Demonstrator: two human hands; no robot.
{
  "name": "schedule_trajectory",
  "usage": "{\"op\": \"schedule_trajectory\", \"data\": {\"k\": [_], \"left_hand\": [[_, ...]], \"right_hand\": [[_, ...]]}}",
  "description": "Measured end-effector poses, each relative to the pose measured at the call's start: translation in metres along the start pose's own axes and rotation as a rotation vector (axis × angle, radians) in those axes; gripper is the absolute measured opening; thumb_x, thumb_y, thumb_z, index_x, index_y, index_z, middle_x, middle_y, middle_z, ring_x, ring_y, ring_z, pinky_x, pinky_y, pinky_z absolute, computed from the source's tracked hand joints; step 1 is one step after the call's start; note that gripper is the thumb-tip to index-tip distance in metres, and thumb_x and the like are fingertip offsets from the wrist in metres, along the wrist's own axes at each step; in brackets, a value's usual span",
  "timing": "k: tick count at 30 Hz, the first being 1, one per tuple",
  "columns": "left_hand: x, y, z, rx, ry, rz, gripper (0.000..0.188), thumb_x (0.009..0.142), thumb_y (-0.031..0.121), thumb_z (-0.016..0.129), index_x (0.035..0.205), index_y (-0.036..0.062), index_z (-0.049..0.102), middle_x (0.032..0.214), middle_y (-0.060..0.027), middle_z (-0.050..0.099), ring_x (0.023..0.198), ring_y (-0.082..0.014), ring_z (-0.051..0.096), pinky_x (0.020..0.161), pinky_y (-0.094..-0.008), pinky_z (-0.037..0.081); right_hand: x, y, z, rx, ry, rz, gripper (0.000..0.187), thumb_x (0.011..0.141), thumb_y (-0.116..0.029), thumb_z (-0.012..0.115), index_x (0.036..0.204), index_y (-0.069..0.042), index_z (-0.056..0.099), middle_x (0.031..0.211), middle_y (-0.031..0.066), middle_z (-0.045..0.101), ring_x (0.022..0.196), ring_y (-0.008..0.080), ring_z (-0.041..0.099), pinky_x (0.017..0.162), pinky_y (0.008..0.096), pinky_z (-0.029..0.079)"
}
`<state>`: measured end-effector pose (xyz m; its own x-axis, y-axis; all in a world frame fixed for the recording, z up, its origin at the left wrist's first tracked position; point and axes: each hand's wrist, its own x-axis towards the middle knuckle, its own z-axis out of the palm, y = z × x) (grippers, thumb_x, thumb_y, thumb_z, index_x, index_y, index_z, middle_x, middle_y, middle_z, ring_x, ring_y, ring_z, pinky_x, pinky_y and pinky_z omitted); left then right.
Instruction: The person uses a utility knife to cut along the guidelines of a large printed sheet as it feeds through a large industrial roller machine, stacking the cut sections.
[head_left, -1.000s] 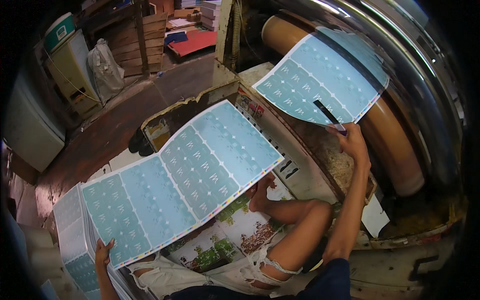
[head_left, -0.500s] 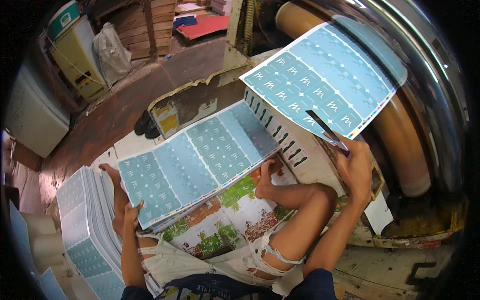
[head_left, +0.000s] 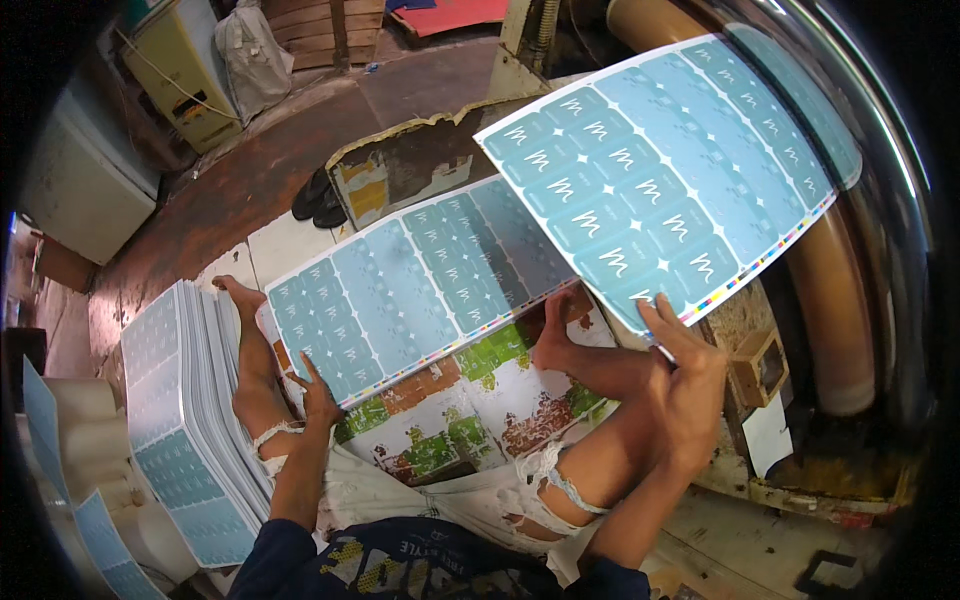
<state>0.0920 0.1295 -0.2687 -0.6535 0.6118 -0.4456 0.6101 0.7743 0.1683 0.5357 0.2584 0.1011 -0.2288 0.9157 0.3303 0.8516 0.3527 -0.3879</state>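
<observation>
Wooden box (head_left: 745,374) beside right hand (head_left: 686,380) pinching upper sheet (head_left: 640,180); this partly hides lower sheet (head_left: 400,285), touched by spread left hand (head_left: 319,397).

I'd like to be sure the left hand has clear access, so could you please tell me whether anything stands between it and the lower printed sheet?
Nothing visible does: the left hand is at the left end of the lower printed sheet, its fingers overlapping that edge in this view.
</observation>
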Motion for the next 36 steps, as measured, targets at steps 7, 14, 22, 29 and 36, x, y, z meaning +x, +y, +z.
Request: {"op": "schedule_trajectory", "data": {"k": [7, 14, 22, 29, 36], "left_hand": [[0.023, 0.03, 0.025, 0.143, 0.105, 0.107, 0.164, 0.039, 0.026, 0.097, 0.145, 0.0132, -0.027, 0.149, -0.0365, -0.015, 0.132, -0.0365, 0.037, 0.11, -0.045, 0.032], [-0.141, 0.327, -0.13, -2.033, -1.42, 0.448, 0.071, 0.091, 0.025, 0.066, 0.144, -0.0049, 0.029, 0.138, -0.0215, 0.047, 0.121, -0.0308, 0.053, 0.105, -0.0429, 0.043], [-0.142, 0.353, -0.17, -1.754, -0.764, 0.399, 0.05, 0.087, 0.002, 0.066, 0.131, -0.0057, 0.044, 0.123, -0.0166, 0.057, 0.109, -0.025, 0.059, 0.095, -0.0377, 0.051], [-0.157, 0.343, -0.188, -1.629, -0.528, 0.43, 0.053, 0.086, 0.003, 0.068, 0.133, -0.0047, 0.043, 0.125, -0.0151, 0.055, 0.111, -0.0217, 0.057, 0.096, -0.0351, 0.049], [-0.151, 0.319, -0.19, -1.558, -0.469, 0.39, 0.051, 0.088, 0.007, 0.067, 0.133, -0.0049, 0.045, 0.126, -0.0126, 0.055, 0.111, -0.0197, 0.056, 0.097, -0.0346, 0.047]], "right_hand": [[0.011, -0.019, 0.018, 0.021, -0.052, 0.061, 0.061, 0.064, 0.006, 0.057, 0.122, -0.013, 0.064, 0.125, 0.0187, 0.059, 0.085, 0.0342, 0.068, 0.071, 0.037, 0.055], [0.011, -0.015, 0.021, -0.111, -0.174, 0.077, 0.045, 0.078, -0.004, 0.059, 0.123, -0.008, 0.06, 0.131, 0.0165, 0.055, 0.072, 0.0319, 0.069, 0.068, 0.0432, 0.054], [-0.059, 0.04, -0.049, 0.538, 0.247, 0.795, 0.014, 0.089, -0.009, 0.063, 0.097, 0.0, 0.071, 0.078, 0.0044, 0.068, 0.066, 0.0087, 0.059, 0.058, 0.0284, 0.046], [-0.216, 0.19, -0.022, 0.332, 0.746, 1.18, 0.045, 0.072, -0.02, 0.085, 0.101, 0.007, 0.063, 0.076, 0.0017, 0.061, 0.066, 0.0063, 0.051, 0.063, 0.0213, 0.044], [-0.229, 0.229, -0.009, 0.401, 0.628, 1.168, 0.065, 0.066, -0.012, 0.089, 0.117, 0.008, 0.055, 0.083, 0.0046, 0.062, 0.066, 0.0066, 0.054, 0.061, 0.0213, 0.047]]}}
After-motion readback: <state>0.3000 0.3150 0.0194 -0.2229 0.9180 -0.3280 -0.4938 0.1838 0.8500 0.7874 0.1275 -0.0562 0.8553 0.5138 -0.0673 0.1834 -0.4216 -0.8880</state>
